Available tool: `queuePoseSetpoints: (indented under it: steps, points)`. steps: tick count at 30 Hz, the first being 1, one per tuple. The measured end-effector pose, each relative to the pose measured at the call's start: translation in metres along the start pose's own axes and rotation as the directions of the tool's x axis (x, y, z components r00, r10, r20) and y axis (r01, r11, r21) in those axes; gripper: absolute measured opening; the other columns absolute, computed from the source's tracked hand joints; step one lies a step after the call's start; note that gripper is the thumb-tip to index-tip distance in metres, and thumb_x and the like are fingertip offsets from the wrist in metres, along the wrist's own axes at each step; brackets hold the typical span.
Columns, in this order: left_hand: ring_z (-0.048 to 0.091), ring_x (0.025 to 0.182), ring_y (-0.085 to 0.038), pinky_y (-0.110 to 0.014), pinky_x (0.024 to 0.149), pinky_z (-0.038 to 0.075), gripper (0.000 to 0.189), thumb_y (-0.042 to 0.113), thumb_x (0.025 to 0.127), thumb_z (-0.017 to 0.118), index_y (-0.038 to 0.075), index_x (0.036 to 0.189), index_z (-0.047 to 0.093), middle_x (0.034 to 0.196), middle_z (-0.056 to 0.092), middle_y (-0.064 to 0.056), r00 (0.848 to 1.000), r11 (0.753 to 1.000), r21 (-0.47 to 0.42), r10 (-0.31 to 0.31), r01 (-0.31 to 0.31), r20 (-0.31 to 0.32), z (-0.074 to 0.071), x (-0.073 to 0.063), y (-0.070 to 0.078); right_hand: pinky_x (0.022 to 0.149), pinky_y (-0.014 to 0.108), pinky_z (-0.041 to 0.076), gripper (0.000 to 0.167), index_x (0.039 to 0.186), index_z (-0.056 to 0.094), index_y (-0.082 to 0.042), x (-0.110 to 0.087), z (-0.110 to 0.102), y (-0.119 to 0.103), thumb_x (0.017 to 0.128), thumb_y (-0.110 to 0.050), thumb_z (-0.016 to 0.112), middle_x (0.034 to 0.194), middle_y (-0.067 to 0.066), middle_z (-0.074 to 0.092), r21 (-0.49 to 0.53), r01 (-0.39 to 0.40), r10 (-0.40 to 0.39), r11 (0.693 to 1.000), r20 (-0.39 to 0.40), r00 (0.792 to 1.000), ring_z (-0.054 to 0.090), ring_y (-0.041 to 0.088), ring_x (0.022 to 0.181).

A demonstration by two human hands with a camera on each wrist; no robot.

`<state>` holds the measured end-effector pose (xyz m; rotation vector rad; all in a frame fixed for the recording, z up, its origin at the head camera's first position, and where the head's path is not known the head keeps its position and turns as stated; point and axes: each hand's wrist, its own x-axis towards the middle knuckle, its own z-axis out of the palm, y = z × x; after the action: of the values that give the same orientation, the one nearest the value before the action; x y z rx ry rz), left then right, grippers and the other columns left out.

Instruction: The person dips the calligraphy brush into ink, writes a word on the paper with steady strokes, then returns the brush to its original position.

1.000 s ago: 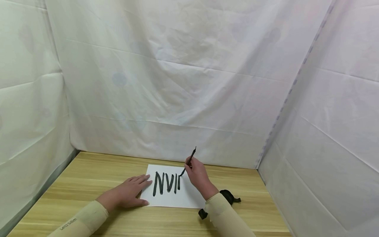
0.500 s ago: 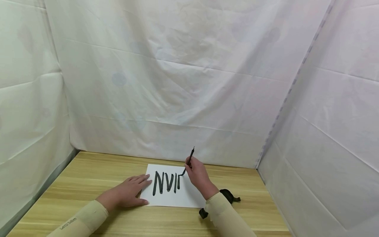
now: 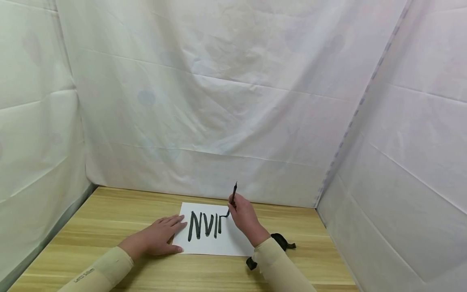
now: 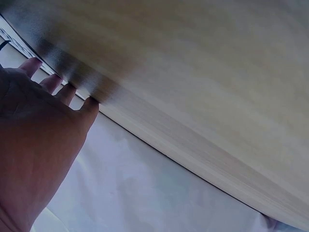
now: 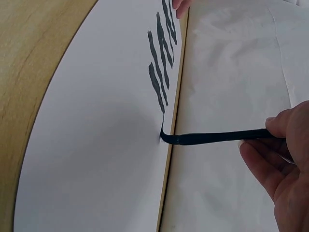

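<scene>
My right hand (image 3: 243,215) pinches a dark writing brush (image 5: 217,137) between thumb and fingers. Its bent, inked tip touches the white sheet of paper (image 3: 233,243) at the end of a short black line. Bold black brush strokes (image 3: 198,225) on the paper's left half read like "NVI", followed by an upright with a bar running right from its top. My left hand (image 3: 164,235) lies spread on the paper's left edge, fingertips and thumb on the sheet. In the left wrist view its fingers (image 4: 65,94) are straight and slightly apart.
The wooden table (image 3: 91,227) bears the paper near its far edge. A black object with a strap-like end (image 3: 281,242) lies beneath the right forearm, partly hidden by it. White cloth (image 3: 204,121) hangs behind the table and at both sides.
The brush tip has moved right, drawing the thin bar out from the top of the last upright. The brush handle now stands more upright. My left hand has stayed in place.
</scene>
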<state>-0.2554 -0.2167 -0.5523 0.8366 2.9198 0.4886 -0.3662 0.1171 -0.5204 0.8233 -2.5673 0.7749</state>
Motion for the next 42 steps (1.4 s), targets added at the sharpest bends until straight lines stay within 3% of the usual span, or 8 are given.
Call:
queuePoseSetpoints:
  steps: [8, 21, 42]
  points:
    - [0.035, 0.159, -0.053, -0.074, 0.124, 0.031, 0.097, 0.070, 0.100, 0.069, 0.002, 0.165, 0.047, 0.173, 0.038, -0.026, 1.000, 1.000, 0.007, 0.000, 0.000, 0.001, 0.0004, 0.0001, -0.0020, 0.073, 0.036, 0.061, 0.010, 0.107, 0.065, -0.011, -0.0015, -0.0032, -0.0013, 0.107, -0.008, 0.075, 0.096, 0.001, 0.070, -0.018, 0.027, -0.027, 0.999, 0.002, 1.000, 0.071, 0.017, 0.087]
    - [0.036, 0.159, -0.052, -0.074, 0.124, 0.032, 0.097, 0.070, 0.100, 0.069, 0.002, 0.165, 0.048, 0.173, 0.039, -0.025, 1.000, 1.000, 0.023, 0.002, -0.002, 0.002, 0.0017, 0.0005, -0.0021, 0.070, 0.034, 0.058, 0.010, 0.104, 0.066, -0.013, -0.0012, -0.0075, -0.0063, 0.107, -0.011, 0.075, 0.093, -0.002, 0.067, -0.015, -0.040, 0.040, 0.999, 0.038, 0.998, 0.063, 0.015, 0.081]
    - [0.037, 0.158, -0.053, -0.074, 0.123, 0.034, 0.095, 0.069, 0.101, 0.069, 0.001, 0.164, 0.049, 0.172, 0.040, -0.026, 1.000, 1.000, 0.023, 0.015, -0.015, -0.008, -0.0007, -0.0002, 0.0010, 0.063, 0.029, 0.051, 0.017, 0.100, 0.060, -0.017, -0.0029, -0.0072, -0.0085, 0.108, -0.014, 0.075, 0.084, -0.008, 0.059, 0.012, -0.039, 0.038, 0.999, 0.067, 0.997, 0.056, 0.012, 0.072]
